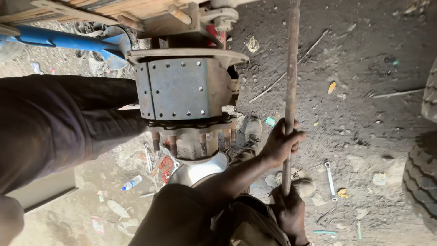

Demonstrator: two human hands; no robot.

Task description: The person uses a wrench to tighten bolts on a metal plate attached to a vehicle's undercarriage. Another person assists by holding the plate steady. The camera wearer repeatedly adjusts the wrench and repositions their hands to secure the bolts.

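Observation:
Both my hands grip a long rusty metal rod (pixel 291 68) that stands nearly upright over the dirt ground. My left hand (pixel 281 142) is closed around its middle, the forearm reaching in from the lower left. At the rod's bottom end my right hand (pixel 290 213) grips it. Just left of the rod sits a vehicle brake assembly (pixel 182 89) with a grey riveted lining. Rusty wheel studs (pixel 200 142) and a shiny hub (pixel 200 172) show beneath it. My shoes (pixel 253 129) stand on the ground by the hub.
A dark-clothed limb (pixel 59 123), whose I cannot tell, crosses the left side against the brake. A blue bar (pixel 59 41) lies at the upper left. A large tyre (pixel 423 177) stands at the right edge. A spanner (pixel 331 180), a plastic bottle (pixel 132 183) and litter lie on the ground.

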